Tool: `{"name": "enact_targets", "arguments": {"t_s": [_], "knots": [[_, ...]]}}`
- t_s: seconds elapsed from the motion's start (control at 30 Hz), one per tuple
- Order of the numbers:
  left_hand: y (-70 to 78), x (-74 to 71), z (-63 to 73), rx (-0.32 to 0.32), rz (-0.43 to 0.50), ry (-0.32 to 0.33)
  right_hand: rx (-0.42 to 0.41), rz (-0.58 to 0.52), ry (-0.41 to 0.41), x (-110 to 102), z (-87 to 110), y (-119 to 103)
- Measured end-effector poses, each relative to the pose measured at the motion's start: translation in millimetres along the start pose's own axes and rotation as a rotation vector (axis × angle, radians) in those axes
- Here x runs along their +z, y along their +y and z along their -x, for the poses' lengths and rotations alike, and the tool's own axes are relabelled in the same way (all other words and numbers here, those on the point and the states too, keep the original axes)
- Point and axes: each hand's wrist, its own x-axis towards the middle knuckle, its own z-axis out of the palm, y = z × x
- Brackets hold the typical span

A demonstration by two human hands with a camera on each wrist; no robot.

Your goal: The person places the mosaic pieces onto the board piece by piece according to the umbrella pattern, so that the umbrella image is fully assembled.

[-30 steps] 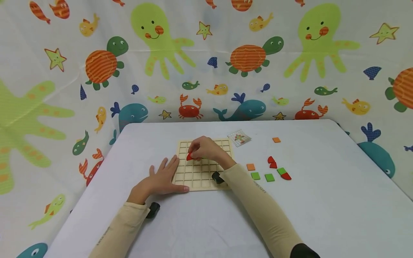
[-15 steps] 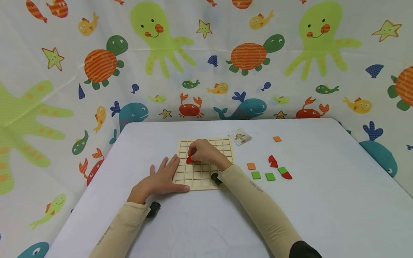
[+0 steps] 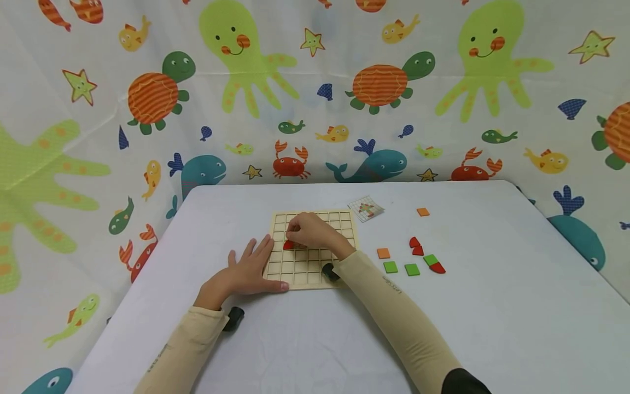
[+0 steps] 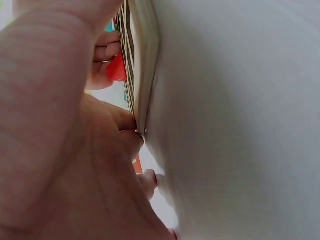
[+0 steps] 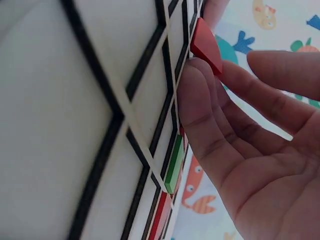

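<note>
A pale wooden grid board [image 3: 300, 273] lies on the table in the head view. My left hand [image 3: 243, 276] rests along its left edge, fingers spread, with the thumb at the near left corner. Over the board, my right hand [image 3: 315, 230] has its fingertips at a red quarter-circle tile [image 3: 288, 245] near the left side. In the right wrist view, thumb and fingers pinch this red tile [image 5: 206, 44] down at the board's surface. A green tile [image 5: 173, 165] and another red tile [image 5: 160, 217] sit in the grid there, hidden under the right hand in the head view.
Right of the board lie loose tiles: orange [image 3: 383, 253], green [image 3: 412, 270], red [image 3: 414, 242], and a green tile [image 3: 430, 260] touching a red one [image 3: 437, 267]. Another orange tile [image 3: 423, 212] lies farther back. A printed pattern card [image 3: 366, 208] is behind the board.
My right hand has shifted slightly toward the near side with the red tile, which now looks lower against the grid. The left hand has stayed in place on the board's edge.
</note>
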Motion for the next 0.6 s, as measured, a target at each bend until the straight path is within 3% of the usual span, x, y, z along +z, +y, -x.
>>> {"name": "enact_targets", "arguments": {"t_s": [0.6], "knots": [[0.9, 0.8, -0.4, 0.000, 0.008, -0.003, -0.052, 0.011, -0.047, -3.9, 3.6, -1.9]]}}
